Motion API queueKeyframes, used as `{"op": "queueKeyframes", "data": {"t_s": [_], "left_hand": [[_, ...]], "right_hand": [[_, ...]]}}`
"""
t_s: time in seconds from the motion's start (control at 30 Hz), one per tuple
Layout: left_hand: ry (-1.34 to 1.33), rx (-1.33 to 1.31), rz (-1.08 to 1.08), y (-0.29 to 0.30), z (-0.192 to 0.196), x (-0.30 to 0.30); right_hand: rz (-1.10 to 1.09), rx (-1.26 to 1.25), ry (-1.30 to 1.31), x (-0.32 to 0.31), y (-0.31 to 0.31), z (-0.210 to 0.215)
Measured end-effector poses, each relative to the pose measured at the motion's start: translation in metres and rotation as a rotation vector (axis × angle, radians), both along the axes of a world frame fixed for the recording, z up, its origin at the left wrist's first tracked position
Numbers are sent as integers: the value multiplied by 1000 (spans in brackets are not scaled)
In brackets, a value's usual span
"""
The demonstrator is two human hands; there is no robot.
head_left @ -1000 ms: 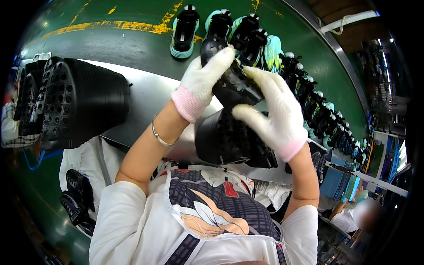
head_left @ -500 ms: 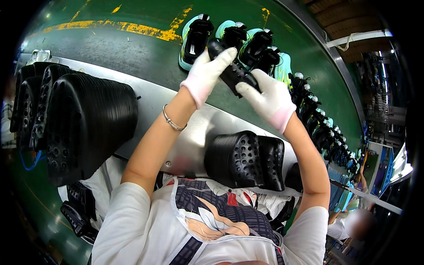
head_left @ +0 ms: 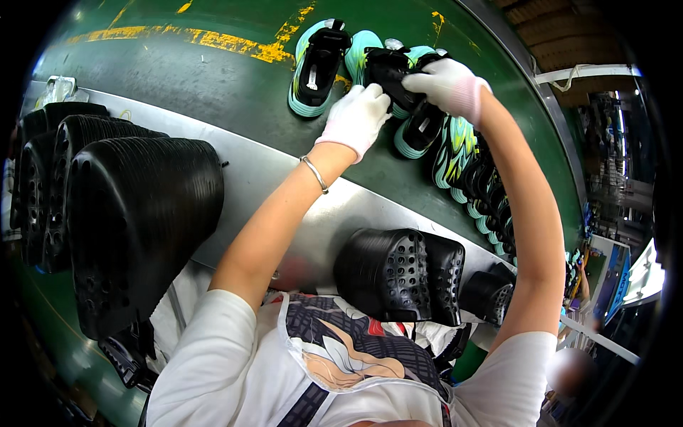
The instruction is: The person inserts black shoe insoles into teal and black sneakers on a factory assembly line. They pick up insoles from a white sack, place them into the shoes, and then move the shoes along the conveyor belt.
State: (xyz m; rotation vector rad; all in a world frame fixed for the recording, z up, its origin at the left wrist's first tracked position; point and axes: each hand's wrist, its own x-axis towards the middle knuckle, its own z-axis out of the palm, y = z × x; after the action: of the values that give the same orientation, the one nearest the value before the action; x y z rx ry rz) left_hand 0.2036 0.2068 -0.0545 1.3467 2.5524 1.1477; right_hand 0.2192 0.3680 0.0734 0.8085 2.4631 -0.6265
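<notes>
A tall stack of black perforated clog shells (head_left: pixel 139 228) stood at the far left, against the near edge of the grey metal ledge (head_left: pixel 263 178). Past the ledge ran the green conveyor belt (head_left: pixel 178 78), and on it lay a teal-soled shoe (head_left: pixel 316 67) with a black insert, just left of the hands. The left hand (head_left: pixel 354 119), in a white glove, was closed on the near end of a black shoe part (head_left: pixel 390 71) held over the belt. The right hand (head_left: pixel 449 87), also gloved, gripped the same part from its far side; how firmly, the view may be too bent to tell. Beneath them a row of teal-soled shoes (head_left: pixel 455 153) trailed off right along the belt. Nearer the person than the ledge sat a smaller stack of black clogs (head_left: pixel 398 274).
</notes>
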Motion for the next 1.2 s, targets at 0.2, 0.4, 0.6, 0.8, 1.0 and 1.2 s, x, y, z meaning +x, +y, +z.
{"op": "queueKeyframes", "data": {"t_s": [0.2,0.4,0.6,0.8,1.0,1.2], "left_hand": [[-108,-113,-20,-7,9,-10],[-410,-547,-84,9,11,-37],[-382,-564,-66,-3,27,-47],[-304,-609,-76,10,28,-41],[-82,-546,-51,-20,0,-69],[287,-147,-94,-16,56,-21]], "right_hand": [[142,368,-1,-31,-50,-48],[158,419,60,-38,-52,-76],[209,455,-6,-59,-65,-74],[233,407,108,-50,-47,-80],[254,142,257,25,-38,3],[228,271,155,164,29,9]]}}
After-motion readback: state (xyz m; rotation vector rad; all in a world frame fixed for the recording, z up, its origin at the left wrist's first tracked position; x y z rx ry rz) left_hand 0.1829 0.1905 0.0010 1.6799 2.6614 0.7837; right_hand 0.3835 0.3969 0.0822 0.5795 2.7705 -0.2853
